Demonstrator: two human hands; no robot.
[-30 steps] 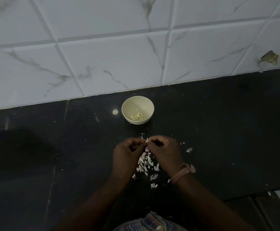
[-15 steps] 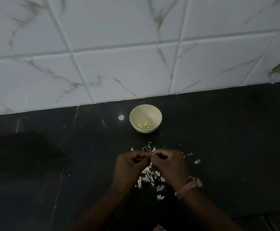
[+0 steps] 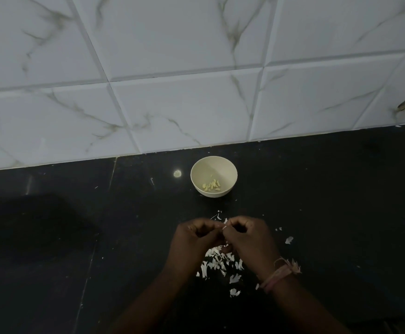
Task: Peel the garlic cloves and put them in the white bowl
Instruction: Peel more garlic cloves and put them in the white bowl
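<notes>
My left hand (image 3: 196, 237) and right hand (image 3: 249, 237) pinch one garlic clove (image 3: 224, 227) (mostly hidden) above peel scraps (image 3: 218, 261), near the white bowl (image 3: 230, 169).

black counter (image 3: 329, 213) bears white bowl (image 3: 198, 171) (and peels (image 3: 217, 262)).

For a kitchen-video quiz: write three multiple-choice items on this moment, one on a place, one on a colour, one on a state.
1. Where do the loose peels lie?
A. in the bowl
B. on the counter under the hands
C. on the wall tiles

2. What colour is the counter?
A. black
B. white
C. red

3. What are the left hand and right hand doing?
A. resting flat
B. lifting the bowl
C. pinching a small piece together

Answers: 1 B, white scraps lie below the hands; 2 A, the slab is dark; 3 C, curled fingertips meet, well short of the white bowl.
</notes>
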